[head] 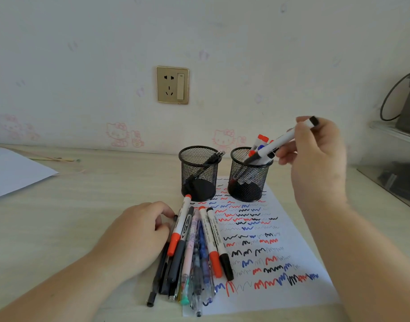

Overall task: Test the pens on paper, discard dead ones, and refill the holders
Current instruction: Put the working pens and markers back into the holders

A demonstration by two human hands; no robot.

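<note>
Fingers of the right hand pinch a white marker, black tip lowered into the right mesh holder. Left hand rests on the desk, fingers loosely curled against the pile of pens. Scribbled test paper lies under the pile's right side and the right holder. Left mesh holder contains one black pen.

A pale wooden desk carries two mesh holders, scribbled paper, loose pens and a blank sheet.
</note>
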